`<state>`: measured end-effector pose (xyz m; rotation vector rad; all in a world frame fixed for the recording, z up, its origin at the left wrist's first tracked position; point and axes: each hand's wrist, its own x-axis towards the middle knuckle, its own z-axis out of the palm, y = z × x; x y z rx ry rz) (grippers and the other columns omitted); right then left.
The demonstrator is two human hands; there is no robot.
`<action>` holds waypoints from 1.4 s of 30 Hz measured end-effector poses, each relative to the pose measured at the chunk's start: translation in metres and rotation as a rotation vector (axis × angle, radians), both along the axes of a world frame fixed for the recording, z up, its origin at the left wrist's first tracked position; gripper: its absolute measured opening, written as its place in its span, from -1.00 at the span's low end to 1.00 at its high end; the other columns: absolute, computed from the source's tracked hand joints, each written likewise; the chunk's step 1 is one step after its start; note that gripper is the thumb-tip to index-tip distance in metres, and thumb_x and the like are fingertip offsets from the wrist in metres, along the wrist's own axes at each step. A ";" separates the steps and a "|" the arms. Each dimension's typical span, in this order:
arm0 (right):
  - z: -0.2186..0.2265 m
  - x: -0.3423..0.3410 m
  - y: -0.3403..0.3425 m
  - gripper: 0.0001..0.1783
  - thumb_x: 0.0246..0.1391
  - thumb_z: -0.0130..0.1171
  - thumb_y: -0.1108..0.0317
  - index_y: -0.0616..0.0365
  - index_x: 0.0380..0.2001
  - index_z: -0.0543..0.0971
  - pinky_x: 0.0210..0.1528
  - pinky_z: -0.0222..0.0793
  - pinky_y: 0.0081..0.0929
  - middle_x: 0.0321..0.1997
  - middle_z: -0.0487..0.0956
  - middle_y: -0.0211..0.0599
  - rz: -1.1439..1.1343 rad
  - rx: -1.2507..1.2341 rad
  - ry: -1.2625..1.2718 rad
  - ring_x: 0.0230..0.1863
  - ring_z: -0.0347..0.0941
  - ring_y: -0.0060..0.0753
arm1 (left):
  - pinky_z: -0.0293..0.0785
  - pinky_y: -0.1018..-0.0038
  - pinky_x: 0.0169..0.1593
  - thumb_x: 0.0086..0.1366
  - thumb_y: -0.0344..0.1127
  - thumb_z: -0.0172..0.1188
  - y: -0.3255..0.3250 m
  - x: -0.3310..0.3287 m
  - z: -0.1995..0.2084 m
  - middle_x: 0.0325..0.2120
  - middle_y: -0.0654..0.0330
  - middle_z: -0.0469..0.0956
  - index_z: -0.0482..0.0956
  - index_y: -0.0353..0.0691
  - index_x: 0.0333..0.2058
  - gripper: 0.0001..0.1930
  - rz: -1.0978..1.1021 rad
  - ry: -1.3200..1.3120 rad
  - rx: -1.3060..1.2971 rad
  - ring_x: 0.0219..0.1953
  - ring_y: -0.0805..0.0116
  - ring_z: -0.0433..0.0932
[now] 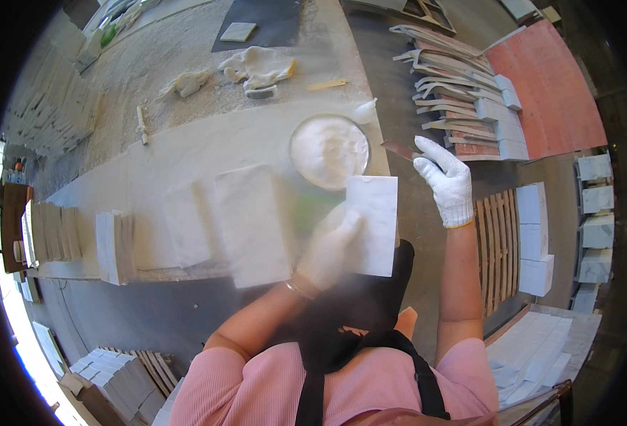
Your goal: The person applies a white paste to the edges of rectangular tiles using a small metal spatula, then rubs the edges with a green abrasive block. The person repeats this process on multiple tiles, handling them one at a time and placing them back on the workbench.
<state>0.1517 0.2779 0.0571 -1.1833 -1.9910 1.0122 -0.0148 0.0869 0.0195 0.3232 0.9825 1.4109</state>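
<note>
White knit glove (457, 202) is covering the R hand (442, 174), which is hovering off the R side of the bench (114, 174) & pinching a thin dark strip (398, 150) btwn thumb & fingers; strip is pointing L, twd the bowl (292, 157). L hand (327, 245), also gloved but blurry, is gripping a white slab (376, 238) by its L edge: thumb is resting on the face, other fingers aren't showing clearly. Slab is facing the camera in front of the person's torso, near the bench's R edge & just below the bowl in view; can't tell if it's touching either. Bowl is sitting on the bench, holding white powder (330, 145).

L of the L hand, a wide pale stack (253, 224) is lying on the bench, w/ a smaller pale stack (187, 227) beside it & more slabs (113, 248) farther L. At the far side, a crumpled white cloth (260, 65) is lying near a yellowish strip (327, 84); a small tile (238, 32) is resting on a dark sheet (274, 21). Over on the R, a reddish board (551, 89) is lying behind white blocks (512, 135), & a slatted wooden pallet (496, 255) is sitting by the R forearm.
</note>
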 end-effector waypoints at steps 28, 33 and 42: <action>-0.115 0.119 -0.090 -0.85 0.35 0.29 0.26 0.06 -0.12 0.68 -0.25 0.47 -0.58 -0.20 0.65 -0.55 -0.224 -0.456 0.310 -0.21 0.52 -0.68 | 0.61 0.00 -0.16 0.30 -0.01 0.29 0.076 0.054 -0.026 -0.22 -0.05 0.67 0.65 0.10 -0.04 -0.70 -0.544 1.815 0.106 -0.19 -0.15 0.69; -0.113 0.106 -0.097 -0.83 0.35 0.29 0.24 0.07 -0.13 0.69 -0.31 0.47 -0.59 -0.27 0.64 -0.53 -0.223 -0.533 0.299 -0.34 0.48 -0.68 | 0.59 0.07 -0.07 0.21 -0.26 0.29 0.061 0.056 -0.035 -0.27 0.12 0.64 0.57 -0.10 -0.15 -0.76 -0.229 1.934 0.374 -0.10 0.00 0.65; -0.107 0.093 -0.105 -0.78 0.37 0.26 0.26 0.18 -0.09 0.65 -0.30 0.53 -0.56 -0.25 0.69 -0.38 -0.209 -0.625 0.382 -0.29 0.63 -0.56 | 0.43 0.04 0.21 -0.19 -0.22 0.59 0.031 0.038 -0.030 0.07 0.04 0.51 0.52 -0.08 0.17 -0.17 -0.340 1.805 0.456 0.16 -0.09 0.47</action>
